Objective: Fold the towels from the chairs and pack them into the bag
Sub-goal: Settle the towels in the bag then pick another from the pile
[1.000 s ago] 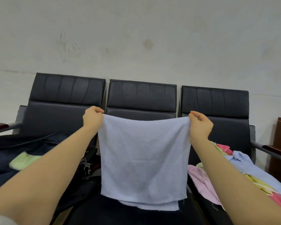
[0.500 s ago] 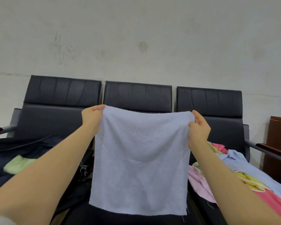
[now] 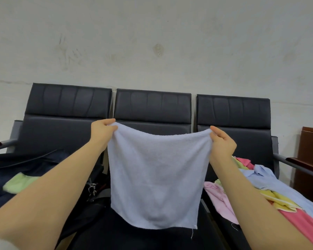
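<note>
Slack has come into the top hem since half a second ago: both my hands have edged inward, so the edge that ran taut now sags in a shallow curve between them. My left hand (image 3: 103, 131) pinches one upper corner of the pale lilac square terry towel (image 3: 156, 177) between thumb and curled fingers, and my right hand (image 3: 222, 143) pinches the other corner, forefinger and thumb pressed together on the cloth with the remaining fingers loosely bent. I judge the corners are held high so the towel hangs flat and square, ready for them to meet in a first fold. Its bottom edge hangs free, one loose thread dangling, just above the middle black padded chair (image 3: 152, 109), whose seat shows bare beneath. To my left the dark blue open bag (image 3: 34, 165) sits with a light green folded towel (image 3: 19, 183) in it; to my right lies a heap of pink, yellow and blue cloths (image 3: 271, 188), near my forearm.
</note>
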`<state>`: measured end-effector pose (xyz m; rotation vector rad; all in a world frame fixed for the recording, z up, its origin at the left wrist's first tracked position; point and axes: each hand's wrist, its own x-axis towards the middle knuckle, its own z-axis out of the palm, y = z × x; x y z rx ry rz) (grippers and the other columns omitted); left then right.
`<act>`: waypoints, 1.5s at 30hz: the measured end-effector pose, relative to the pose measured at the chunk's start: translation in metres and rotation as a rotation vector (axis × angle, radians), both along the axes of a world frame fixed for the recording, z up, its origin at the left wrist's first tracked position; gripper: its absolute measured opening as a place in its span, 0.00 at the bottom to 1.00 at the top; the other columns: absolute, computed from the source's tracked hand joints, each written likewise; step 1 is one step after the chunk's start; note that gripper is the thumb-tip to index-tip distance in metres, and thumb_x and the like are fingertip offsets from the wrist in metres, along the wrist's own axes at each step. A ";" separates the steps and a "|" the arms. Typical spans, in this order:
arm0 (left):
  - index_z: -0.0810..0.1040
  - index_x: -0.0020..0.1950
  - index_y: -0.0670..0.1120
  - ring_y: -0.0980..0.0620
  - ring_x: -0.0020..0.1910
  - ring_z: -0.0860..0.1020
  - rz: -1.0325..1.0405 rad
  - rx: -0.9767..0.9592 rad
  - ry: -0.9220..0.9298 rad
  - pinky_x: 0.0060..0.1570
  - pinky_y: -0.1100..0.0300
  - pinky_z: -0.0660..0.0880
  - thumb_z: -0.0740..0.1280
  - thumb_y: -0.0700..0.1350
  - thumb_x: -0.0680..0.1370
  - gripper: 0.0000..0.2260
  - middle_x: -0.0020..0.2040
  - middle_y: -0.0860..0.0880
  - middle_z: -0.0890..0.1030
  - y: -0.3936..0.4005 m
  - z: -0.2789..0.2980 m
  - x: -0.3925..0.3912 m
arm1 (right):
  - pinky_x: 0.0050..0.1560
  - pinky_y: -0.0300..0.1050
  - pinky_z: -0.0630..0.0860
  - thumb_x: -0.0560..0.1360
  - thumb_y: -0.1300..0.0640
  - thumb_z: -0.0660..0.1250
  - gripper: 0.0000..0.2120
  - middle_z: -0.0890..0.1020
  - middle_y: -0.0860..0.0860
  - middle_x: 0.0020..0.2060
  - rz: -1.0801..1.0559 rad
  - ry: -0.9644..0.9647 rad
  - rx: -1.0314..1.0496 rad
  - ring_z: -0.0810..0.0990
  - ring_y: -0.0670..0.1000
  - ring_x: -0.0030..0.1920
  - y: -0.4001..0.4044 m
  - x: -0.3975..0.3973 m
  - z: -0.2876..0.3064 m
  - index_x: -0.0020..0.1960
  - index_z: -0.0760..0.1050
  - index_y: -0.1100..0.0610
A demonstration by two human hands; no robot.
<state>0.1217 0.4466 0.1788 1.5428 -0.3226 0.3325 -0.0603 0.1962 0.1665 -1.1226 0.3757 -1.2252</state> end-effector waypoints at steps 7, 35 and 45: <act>0.77 0.64 0.41 0.46 0.65 0.72 0.065 0.060 -0.016 0.67 0.52 0.68 0.66 0.36 0.77 0.16 0.65 0.44 0.76 0.005 -0.012 0.005 | 0.52 0.43 0.75 0.76 0.68 0.63 0.17 0.81 0.51 0.48 -0.084 0.131 -0.184 0.79 0.53 0.52 -0.008 0.006 -0.008 0.63 0.76 0.60; 0.74 0.52 0.43 0.52 0.33 0.78 0.183 0.045 -0.152 0.51 0.51 0.77 0.61 0.44 0.81 0.06 0.34 0.47 0.78 0.013 -0.011 -0.009 | 0.49 0.42 0.73 0.78 0.59 0.65 0.07 0.81 0.56 0.46 -0.297 0.126 -0.216 0.79 0.53 0.47 -0.007 0.001 0.009 0.53 0.78 0.61; 0.74 0.47 0.43 0.47 0.38 0.79 0.115 0.087 -0.027 0.50 0.49 0.76 0.63 0.44 0.79 0.05 0.38 0.45 0.79 -0.020 -0.064 0.037 | 0.43 0.45 0.70 0.78 0.57 0.63 0.08 0.77 0.55 0.40 -0.299 0.280 -0.251 0.74 0.51 0.42 -0.046 0.050 -0.038 0.47 0.74 0.62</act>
